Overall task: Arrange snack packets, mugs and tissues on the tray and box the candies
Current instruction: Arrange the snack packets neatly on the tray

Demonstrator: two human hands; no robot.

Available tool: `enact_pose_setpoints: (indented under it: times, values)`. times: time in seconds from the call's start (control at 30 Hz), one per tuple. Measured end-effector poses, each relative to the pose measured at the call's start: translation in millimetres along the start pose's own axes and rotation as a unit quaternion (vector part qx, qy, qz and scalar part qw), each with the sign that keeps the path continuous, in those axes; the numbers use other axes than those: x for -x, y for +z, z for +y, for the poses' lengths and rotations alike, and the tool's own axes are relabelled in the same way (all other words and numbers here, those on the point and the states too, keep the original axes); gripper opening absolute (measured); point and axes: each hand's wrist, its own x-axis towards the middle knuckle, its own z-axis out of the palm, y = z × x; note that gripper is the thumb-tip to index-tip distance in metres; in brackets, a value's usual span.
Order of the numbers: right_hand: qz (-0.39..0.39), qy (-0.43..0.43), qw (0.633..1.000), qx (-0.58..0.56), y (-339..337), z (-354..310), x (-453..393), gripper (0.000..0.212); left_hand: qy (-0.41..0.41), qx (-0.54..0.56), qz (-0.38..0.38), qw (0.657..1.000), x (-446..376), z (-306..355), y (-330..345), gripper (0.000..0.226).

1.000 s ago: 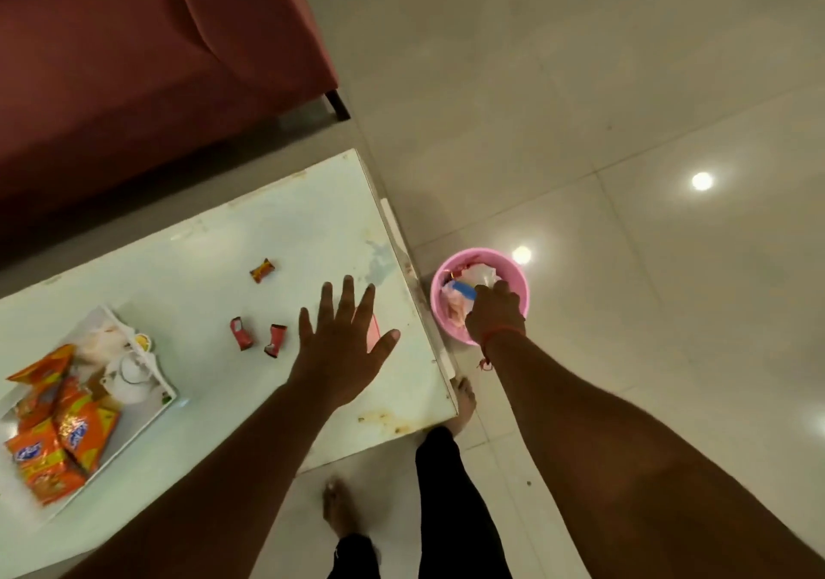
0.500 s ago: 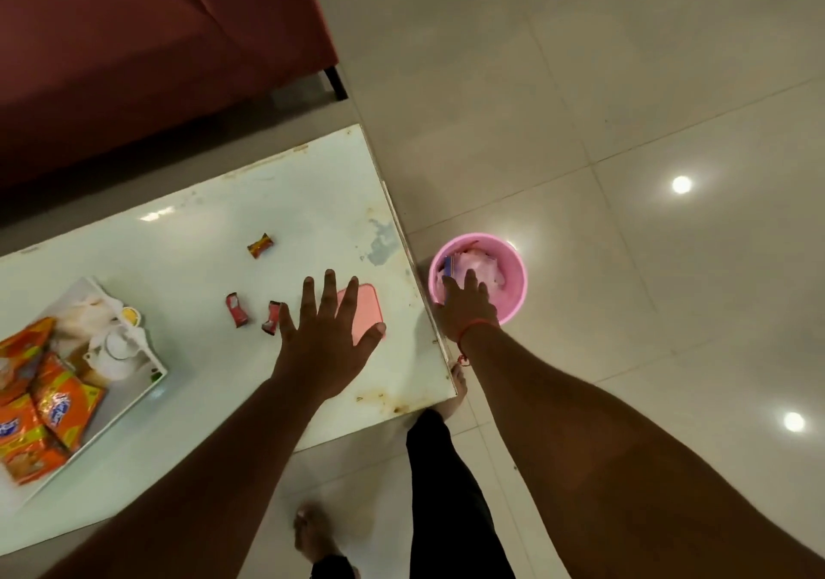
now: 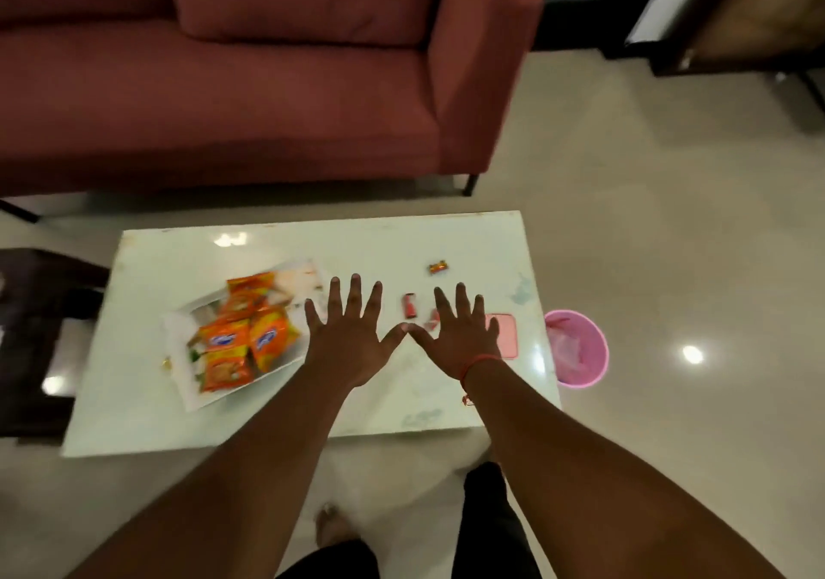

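Both hands hover spread over the pale table [image 3: 312, 413], thumbs almost touching. My left hand [image 3: 350, 337] is open and holds nothing, just right of the white tray [image 3: 187, 393]. The tray carries several orange snack packets [image 3: 243, 339]; its far part is blurred. My right hand [image 3: 457, 337] is open too, partly covering a red candy [image 3: 431, 320]. Another red candy [image 3: 410, 304] lies between my hands, and an orange-red candy [image 3: 439, 267] lies farther back. A pink flat box [image 3: 505, 336] lies on the table just right of my right hand.
A pink bin [image 3: 578, 348] with crumpled waste stands on the floor off the table's right end. A red sofa [image 3: 268, 87] runs behind the table. A dark side table [image 3: 35, 337] is at the left, dark furniture [image 3: 732, 11] at the far right.
My right hand left the pink bin and came over the table beside my left hand. The view swung up and left, so the sofa and the whole table now show.
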Motion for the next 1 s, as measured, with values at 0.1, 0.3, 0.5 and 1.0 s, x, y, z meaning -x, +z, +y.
enact_pose_setpoints:
  times: [0.1,0.3,0.5,1.0]
  values:
    - [0.001,-0.02,1.0,0.022,20,-74,31,0.091,-0.041,0.007,0.023,0.999,48,-89,-16,0.096]
    - [-0.011,-0.072,0.995,0.065,54,-177,60,0.091,-0.102,0.032,0.022,0.994,95,-209,-17,0.095]
    - [-0.024,-0.1,0.99,0.097,72,-216,39,0.089,-0.124,0.043,0.007,0.991,89,-234,-1,0.099]
    - [-0.076,-0.101,0.987,-0.1,166,-276,-120,0.058,-0.217,0.165,-0.031,0.962,-34,-307,79,0.058]
